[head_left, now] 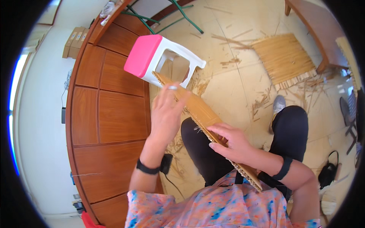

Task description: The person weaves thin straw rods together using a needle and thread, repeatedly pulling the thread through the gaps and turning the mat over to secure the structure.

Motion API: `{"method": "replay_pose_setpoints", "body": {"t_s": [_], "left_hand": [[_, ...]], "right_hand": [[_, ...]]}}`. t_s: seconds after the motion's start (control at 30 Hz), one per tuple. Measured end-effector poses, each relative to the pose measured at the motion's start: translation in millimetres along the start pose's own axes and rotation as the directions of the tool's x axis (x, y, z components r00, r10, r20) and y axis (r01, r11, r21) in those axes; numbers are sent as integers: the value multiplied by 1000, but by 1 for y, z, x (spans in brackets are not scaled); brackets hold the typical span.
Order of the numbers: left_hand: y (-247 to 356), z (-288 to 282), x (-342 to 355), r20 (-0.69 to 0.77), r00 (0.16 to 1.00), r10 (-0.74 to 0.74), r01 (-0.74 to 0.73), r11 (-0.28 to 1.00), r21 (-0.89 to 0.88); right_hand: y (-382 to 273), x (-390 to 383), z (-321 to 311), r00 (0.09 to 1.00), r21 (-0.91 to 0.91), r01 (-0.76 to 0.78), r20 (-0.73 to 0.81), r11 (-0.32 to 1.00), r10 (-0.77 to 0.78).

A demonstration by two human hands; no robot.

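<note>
A long, narrow piece of layered corrugated cardboard (201,110) lies diagonally over my lap, its ragged fluted edge facing my left. My right hand (228,140) grips its lower half, thumb along that edge. My left hand (165,112) is at the upper part, fingers slightly blurred over the board; a small silvery object (172,87) shows at its fingertips, too unclear to name. Just beyond the board's far end, a pink-and-white plastic stool (141,57) lies on its side.
Cardboard strips and scraps (262,98) litter the tiled floor, with a square slatted cardboard mat (281,57) at upper right. A wooden cabinet (106,114) runs along my left. Wooden furniture (311,30) stands at right, a black bag (327,174) lower right.
</note>
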State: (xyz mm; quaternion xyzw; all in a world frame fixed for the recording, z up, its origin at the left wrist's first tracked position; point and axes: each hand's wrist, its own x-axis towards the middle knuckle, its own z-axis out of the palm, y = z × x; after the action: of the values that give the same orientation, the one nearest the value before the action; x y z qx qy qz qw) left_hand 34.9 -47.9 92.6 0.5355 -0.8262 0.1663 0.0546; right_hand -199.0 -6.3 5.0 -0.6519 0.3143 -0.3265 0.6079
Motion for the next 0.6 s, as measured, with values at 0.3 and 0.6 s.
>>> {"method": "replay_pose_setpoints", "body": {"t_s": [0.3,0.6], "left_hand": [[1,-50,25,191,842,505,-532,836,134],[2,-187,-34,-168,876,452,-333,819,467]], "right_hand": [[-42,-47,-25,996,-14,38,77,999,-37],[-132,-63,-14,813,-449,578,248,681,-527]]}}
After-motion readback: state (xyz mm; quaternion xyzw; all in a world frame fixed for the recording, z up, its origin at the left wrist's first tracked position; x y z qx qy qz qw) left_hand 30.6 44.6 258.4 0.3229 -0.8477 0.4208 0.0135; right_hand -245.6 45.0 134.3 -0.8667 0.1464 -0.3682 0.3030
